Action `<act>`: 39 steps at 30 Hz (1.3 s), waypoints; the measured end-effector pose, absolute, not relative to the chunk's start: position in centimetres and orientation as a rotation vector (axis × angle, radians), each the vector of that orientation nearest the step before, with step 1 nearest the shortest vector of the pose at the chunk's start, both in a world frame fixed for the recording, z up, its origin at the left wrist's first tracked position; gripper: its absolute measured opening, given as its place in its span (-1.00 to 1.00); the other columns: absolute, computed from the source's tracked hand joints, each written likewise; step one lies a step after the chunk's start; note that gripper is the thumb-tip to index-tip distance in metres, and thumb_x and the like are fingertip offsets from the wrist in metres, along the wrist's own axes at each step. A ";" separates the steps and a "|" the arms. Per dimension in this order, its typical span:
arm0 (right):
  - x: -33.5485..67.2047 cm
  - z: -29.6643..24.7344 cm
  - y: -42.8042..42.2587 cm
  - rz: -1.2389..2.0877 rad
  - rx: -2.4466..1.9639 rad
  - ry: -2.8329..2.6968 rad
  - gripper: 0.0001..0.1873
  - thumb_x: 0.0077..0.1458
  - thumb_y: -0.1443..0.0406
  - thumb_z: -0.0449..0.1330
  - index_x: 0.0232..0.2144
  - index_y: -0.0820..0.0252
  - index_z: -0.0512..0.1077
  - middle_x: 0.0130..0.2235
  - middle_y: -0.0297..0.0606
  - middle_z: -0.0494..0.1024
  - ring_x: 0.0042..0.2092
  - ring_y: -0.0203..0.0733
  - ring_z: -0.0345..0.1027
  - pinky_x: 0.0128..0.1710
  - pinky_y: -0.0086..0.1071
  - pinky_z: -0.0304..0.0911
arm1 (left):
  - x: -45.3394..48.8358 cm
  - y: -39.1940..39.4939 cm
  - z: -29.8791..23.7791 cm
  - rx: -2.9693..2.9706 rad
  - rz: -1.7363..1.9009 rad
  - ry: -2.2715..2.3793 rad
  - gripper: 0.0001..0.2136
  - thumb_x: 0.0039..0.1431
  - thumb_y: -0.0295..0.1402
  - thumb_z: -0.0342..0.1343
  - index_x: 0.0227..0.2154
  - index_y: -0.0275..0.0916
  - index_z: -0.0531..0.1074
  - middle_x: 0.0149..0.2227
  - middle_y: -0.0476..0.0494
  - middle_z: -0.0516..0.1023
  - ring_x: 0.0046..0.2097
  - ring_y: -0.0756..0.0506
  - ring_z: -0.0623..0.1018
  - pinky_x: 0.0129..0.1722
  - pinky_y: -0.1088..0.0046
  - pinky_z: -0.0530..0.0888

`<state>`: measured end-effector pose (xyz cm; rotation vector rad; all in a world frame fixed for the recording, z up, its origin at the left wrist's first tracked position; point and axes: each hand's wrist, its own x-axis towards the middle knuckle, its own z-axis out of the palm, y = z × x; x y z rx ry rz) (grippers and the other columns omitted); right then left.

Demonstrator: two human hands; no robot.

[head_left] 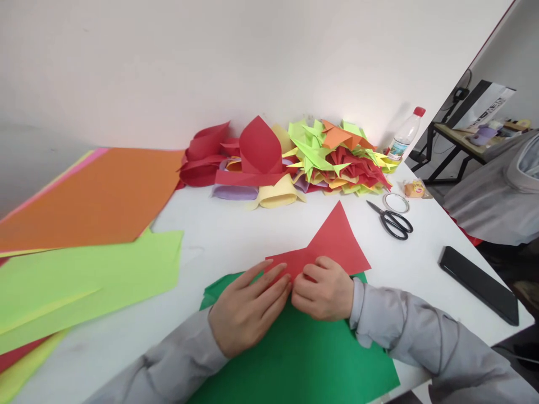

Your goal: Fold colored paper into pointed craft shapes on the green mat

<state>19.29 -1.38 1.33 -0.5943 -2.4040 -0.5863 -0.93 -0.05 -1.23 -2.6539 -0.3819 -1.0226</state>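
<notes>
A partly folded red paper (332,244) lies on the white table (236,230), over the top of a green sheet (303,359). My left hand (248,306) lies flat with its fingers stretched out, pressing the red paper's left flap. My right hand (322,289) is curled, its fingertips pinching the red paper's fold at the middle. Both hands touch each other at the fold.
A heap of folded paper shapes (295,160) stands at the back. Large orange (92,196) and lime sheets (84,269) lie left. Black scissors (391,220), a tape roll (396,202), a bottle (404,134) and a black phone (478,278) are right. Another person's grey sleeve (492,196) is far right.
</notes>
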 end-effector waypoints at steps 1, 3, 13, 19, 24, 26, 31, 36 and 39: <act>19.3 1.3 -1.4 -0.578 -0.591 -2.406 -0.81 0.09 0.43 0.11 -0.55 0.22 0.37 -0.53 -0.35 0.32 -0.48 -0.28 0.08 -0.46 -0.30 -0.13 | -1.0 -0.1 -1.1 -2.658 -1.023 -0.384 -0.74 0.16 -0.62 -0.12 -0.27 -0.36 0.48 -0.24 -0.29 0.63 0.04 -0.26 0.50 0.11 0.01 0.35; 19.5 1.3 -1.4 -0.562 -0.586 -2.395 -0.80 0.10 0.43 0.10 -0.55 0.21 0.37 -0.54 -0.35 0.32 -0.48 -0.27 0.08 -0.46 -0.30 -0.12 | -1.2 -0.2 -0.8 -2.653 -1.049 -0.377 -0.74 0.16 -0.62 -0.11 -0.26 -0.36 0.48 -0.23 -0.29 0.63 0.05 -0.25 0.50 0.09 0.03 0.38; 19.8 1.4 -1.6 -0.591 -0.594 -2.361 -0.80 0.15 0.43 0.09 -0.51 0.23 0.41 -0.46 -0.31 0.41 -0.45 -0.28 0.11 -0.43 -0.30 -0.03 | -1.9 -0.4 -0.1 -2.684 -1.018 -0.383 -0.77 0.18 -0.62 -0.08 -0.27 -0.36 0.49 -0.26 -0.24 0.64 -0.04 -0.16 0.55 0.15 0.11 0.34; 19.8 1.4 -1.6 -0.584 -0.601 -2.377 -0.80 0.12 0.42 0.15 -0.55 0.20 0.36 -0.48 -0.34 0.40 -0.46 -0.29 0.11 -0.42 -0.30 -0.05 | -1.8 -0.2 -0.2 -2.641 -1.105 -0.406 -0.84 0.16 -0.62 0.02 -0.30 -0.34 0.46 -0.30 -0.23 0.64 -0.07 -0.18 0.58 0.03 0.11 0.46; 19.8 1.4 -1.5 -0.573 -0.606 -2.346 -0.78 0.12 0.42 0.14 -0.55 0.18 0.33 -0.46 -0.37 0.41 -0.44 -0.30 0.13 -0.39 -0.30 -0.02 | -1.5 -0.4 0.9 -2.568 -1.151 -0.414 -0.86 0.06 -0.62 0.19 -0.50 -0.31 0.39 -0.55 -0.05 0.54 -0.21 -0.12 0.63 0.02 0.24 0.49; 19.8 1.4 -1.5 -0.574 -0.608 -2.347 -0.79 0.12 0.42 0.15 -0.55 0.18 0.34 -0.47 -0.38 0.41 -0.44 -0.30 0.13 -0.38 -0.31 -0.01 | -1.5 -0.4 1.1 -2.579 -1.110 -0.395 -0.84 0.08 -0.62 0.18 -0.53 -0.31 0.38 -0.56 -0.04 0.52 -0.21 -0.12 0.62 0.05 0.24 0.48; 19.8 1.3 -1.5 -0.567 -0.597 -2.347 -0.78 0.11 0.42 0.15 -0.56 0.18 0.33 -0.47 -0.36 0.40 -0.44 -0.30 0.13 -0.38 -0.30 -0.01 | -1.8 -0.4 0.9 -2.542 -1.025 -0.377 -0.81 0.10 -0.59 0.17 -0.55 -0.26 0.36 -0.55 0.01 0.49 -0.21 -0.13 0.61 0.00 0.20 0.52; 19.9 1.0 -1.5 -0.566 -0.624 -2.379 -0.77 0.14 0.41 0.13 -0.55 0.18 0.33 -0.46 -0.36 0.39 -0.43 -0.30 0.13 -0.36 -0.30 0.00 | -2.1 -0.3 1.4 -2.511 -1.048 -0.437 -0.75 0.11 -0.57 0.16 -0.58 -0.20 0.28 -0.61 0.07 0.41 -0.27 -0.12 0.62 -0.02 0.18 0.52; 20.1 0.8 -1.5 -0.573 -0.650 -2.370 -0.76 0.13 0.43 0.15 -0.57 0.18 0.31 -0.46 -0.36 0.39 -0.42 -0.31 0.13 -0.36 -0.30 0.01 | -2.4 0.1 1.8 -2.500 -1.056 -0.483 -0.71 0.14 -0.56 0.12 -0.61 -0.16 0.21 -0.66 0.11 0.36 -0.32 -0.08 0.62 -0.01 0.20 0.51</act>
